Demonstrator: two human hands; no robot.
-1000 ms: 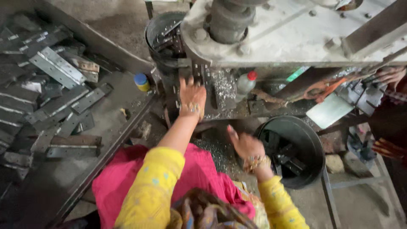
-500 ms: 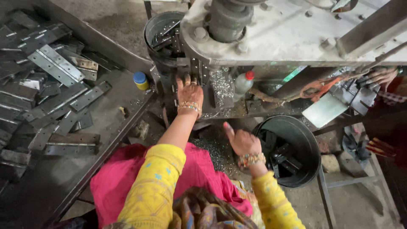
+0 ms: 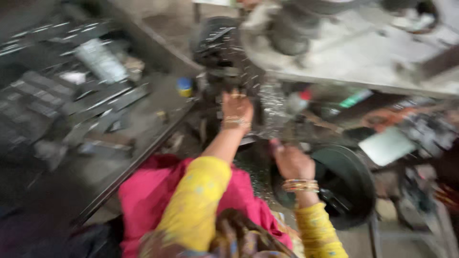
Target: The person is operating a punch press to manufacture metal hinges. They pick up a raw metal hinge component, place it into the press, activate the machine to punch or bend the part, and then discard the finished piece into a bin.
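Note:
The picture is smeared by motion. My left hand (image 3: 236, 110) reaches forward under the grey press machine (image 3: 344, 57), its fingers stretched flat onto the machine's bed among shiny metal bits (image 3: 272, 107). My right hand (image 3: 291, 162) hovers lower and to the right, at the rim of a black round tub (image 3: 354, 191). Its fingers are curled with the thumb up, and the blur hides whether anything is in them. Both arms wear yellow sleeves and gold bangles.
A dark tray of flat metal strips (image 3: 95, 100) fills the left side. A small blue-and-yellow container (image 3: 184, 87) stands near its edge. A red-capped bottle (image 3: 299, 101) sits under the machine, a pale sheet (image 3: 387, 145) lies right, and pink cloth (image 3: 143, 200) covers my lap.
My head has swung, so the whole view is now blurred. My left hand stays under the press. My right hand has risen slightly toward the machine bed.

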